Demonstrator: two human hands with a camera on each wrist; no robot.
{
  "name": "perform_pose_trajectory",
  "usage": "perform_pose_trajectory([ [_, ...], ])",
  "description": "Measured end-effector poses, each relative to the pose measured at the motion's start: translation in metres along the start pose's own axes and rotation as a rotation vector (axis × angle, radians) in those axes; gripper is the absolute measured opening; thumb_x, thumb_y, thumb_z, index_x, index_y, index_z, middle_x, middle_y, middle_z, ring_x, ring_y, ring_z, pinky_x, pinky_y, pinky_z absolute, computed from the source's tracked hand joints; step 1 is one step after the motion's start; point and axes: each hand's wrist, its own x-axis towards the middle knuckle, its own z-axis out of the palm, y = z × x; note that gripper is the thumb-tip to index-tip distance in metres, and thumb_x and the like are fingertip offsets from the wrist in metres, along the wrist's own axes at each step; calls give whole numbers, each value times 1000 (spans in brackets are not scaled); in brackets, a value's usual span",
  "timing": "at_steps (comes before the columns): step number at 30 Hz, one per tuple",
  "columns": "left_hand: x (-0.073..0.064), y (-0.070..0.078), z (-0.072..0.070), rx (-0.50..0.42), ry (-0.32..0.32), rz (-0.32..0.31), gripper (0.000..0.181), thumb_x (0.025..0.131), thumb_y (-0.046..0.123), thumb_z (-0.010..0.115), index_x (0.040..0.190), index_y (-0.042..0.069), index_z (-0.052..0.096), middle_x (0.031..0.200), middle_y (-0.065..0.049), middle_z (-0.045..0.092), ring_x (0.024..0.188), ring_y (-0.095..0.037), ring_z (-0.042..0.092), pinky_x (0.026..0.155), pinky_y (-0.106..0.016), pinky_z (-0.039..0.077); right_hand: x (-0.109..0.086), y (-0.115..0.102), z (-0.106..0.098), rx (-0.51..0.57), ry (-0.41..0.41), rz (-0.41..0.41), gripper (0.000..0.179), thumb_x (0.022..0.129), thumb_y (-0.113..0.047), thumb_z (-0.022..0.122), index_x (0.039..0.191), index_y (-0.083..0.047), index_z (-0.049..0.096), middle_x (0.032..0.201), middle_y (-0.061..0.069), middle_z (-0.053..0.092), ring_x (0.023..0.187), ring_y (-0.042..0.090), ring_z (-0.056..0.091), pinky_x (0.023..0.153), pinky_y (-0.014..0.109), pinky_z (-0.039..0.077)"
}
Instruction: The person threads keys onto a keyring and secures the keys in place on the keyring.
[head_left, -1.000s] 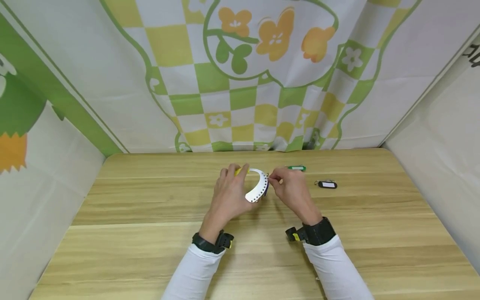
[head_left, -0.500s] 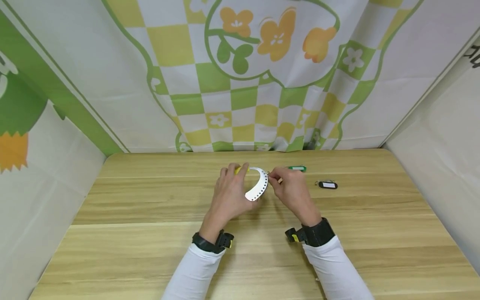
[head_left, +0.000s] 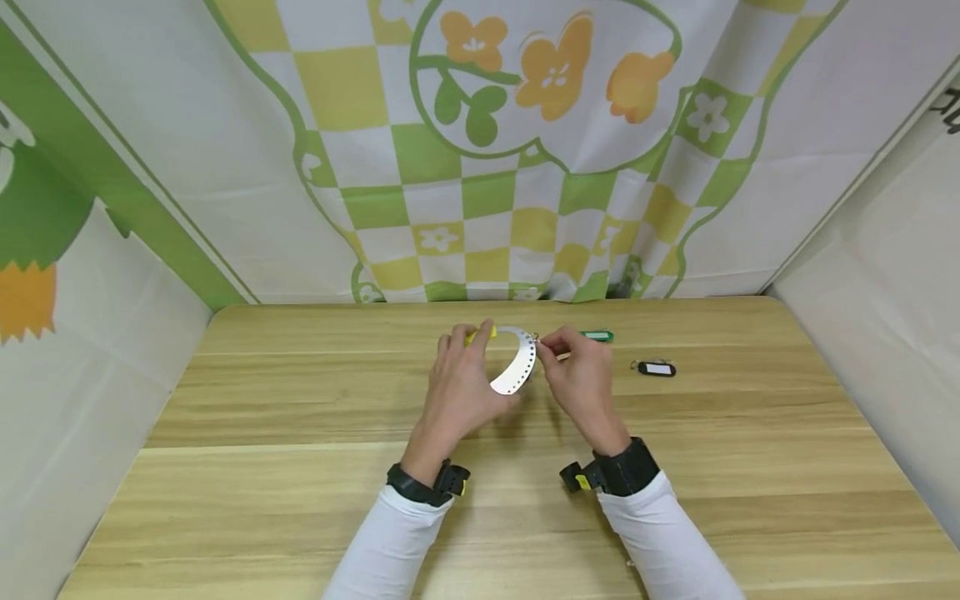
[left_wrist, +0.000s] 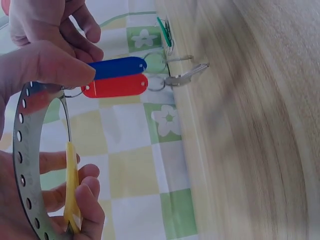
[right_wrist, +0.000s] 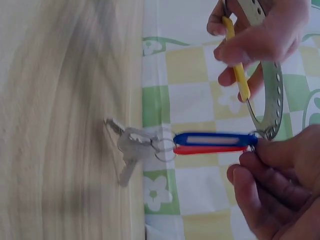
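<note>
Your right hand (head_left: 588,375) is at the right rim of the perforated metal key hoop (head_left: 517,371), thumb and fingertip pinching the upper end of the blue key tag (right_wrist: 212,139). That end meets the hoop's rim or lies just beside it; whether it is threaded through a hole you cannot tell from these views. The tag's long axis runs down from the hoop toward the tabletop (head_left: 300,483), with the red key tag (left_wrist: 117,86) alongside and keys (left_wrist: 181,80) dangling below both. Your left hand (head_left: 461,392) is left of the hoop, fingers curled round its yellow handle (left_wrist: 71,175), so your right hand is the nearer one to the tag.

The tabletop's back edge is near, beyond the hoop; the wider stretch of wood lies on your side of it. Right of the hoop, mind the green key tag (head_left: 597,336) just past your right knuckles, and the black key tag (head_left: 657,368) farther out.
</note>
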Motion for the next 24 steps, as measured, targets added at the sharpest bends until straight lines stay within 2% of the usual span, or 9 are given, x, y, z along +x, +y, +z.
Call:
perform_pose_trajectory([
  [4,-1,-1,-1,13,-3,39,106,61,33,97,149,3,48,137,-22,50,119,-40,49,92,-53,50,1,2,-3,-15,-23,-99,9,84,5,78,80,-1,72,75,12,73,63,23,71,50,32,54],
  [10,-1,-3,0,35,-7,87,101,63,33,95,147,1,50,136,-22,52,115,-41,50,87,-52,51,3,5,-9,-20,-94,-177,11,82,7,79,81,-2,74,74,9,73,60,18,68,53,31,55],
  [18,-1,-5,-2,57,-43,133,95,66,33,94,146,3,53,135,-22,53,115,-42,50,87,-55,50,5,9,-16,-131,-177,-327,14,79,4,83,78,-5,72,75,7,72,60,17,66,55,32,53],
  [21,0,-7,-5,53,-75,136,98,64,32,96,147,4,52,136,-21,52,116,-42,50,89,-55,49,6,9,-18,-145,-211,-348,12,80,1,83,80,-5,73,78,7,73,63,18,67,57,32,54],
  [24,1,-9,-7,50,-106,136,102,62,33,97,149,5,50,138,-21,51,118,-41,49,92,-54,47,7,10,-20,-137,-260,-323,9,83,-2,82,84,-6,75,81,6,74,67,17,69,59,31,55],
])
